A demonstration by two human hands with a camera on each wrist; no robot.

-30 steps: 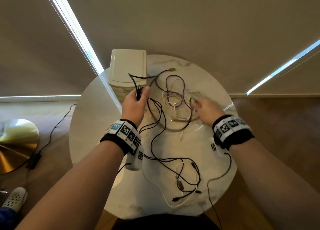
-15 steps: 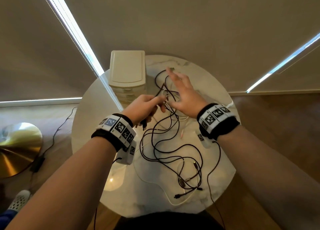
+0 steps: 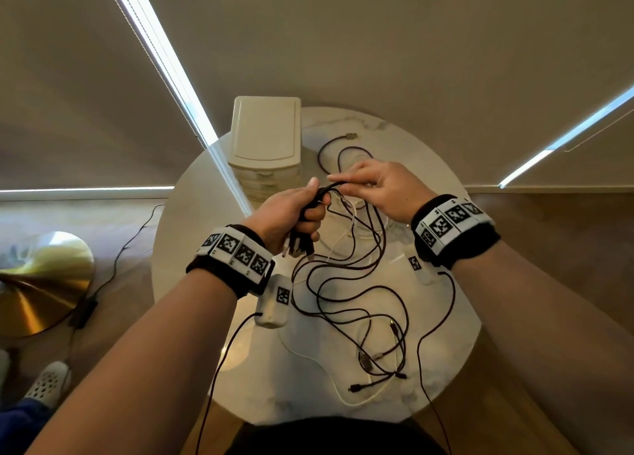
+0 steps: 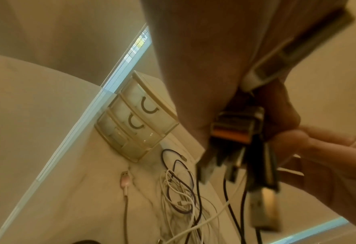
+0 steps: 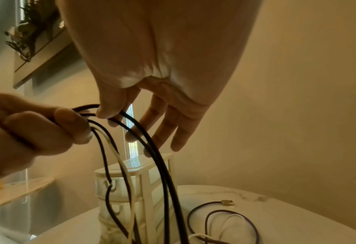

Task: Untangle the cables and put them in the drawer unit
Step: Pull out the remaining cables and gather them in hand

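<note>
Left hand [image 3: 286,214] clamps limp, light cables [image 3: 346,283] by their stiff plug ends; right hand [image 3: 380,188] pinches one strand just beside it.

Both hands raised close together, left hand [image 3: 291,211] fisted, right hand [image 3: 380,190] pinching with thumb and forefinger

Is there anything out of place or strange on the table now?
Nothing is damaged or spilled. The cables lie in a tangled heap on the round table, one white loop close to its near edge. The left hand grips a bundle of plugs; the drawer unit is closed.
</note>
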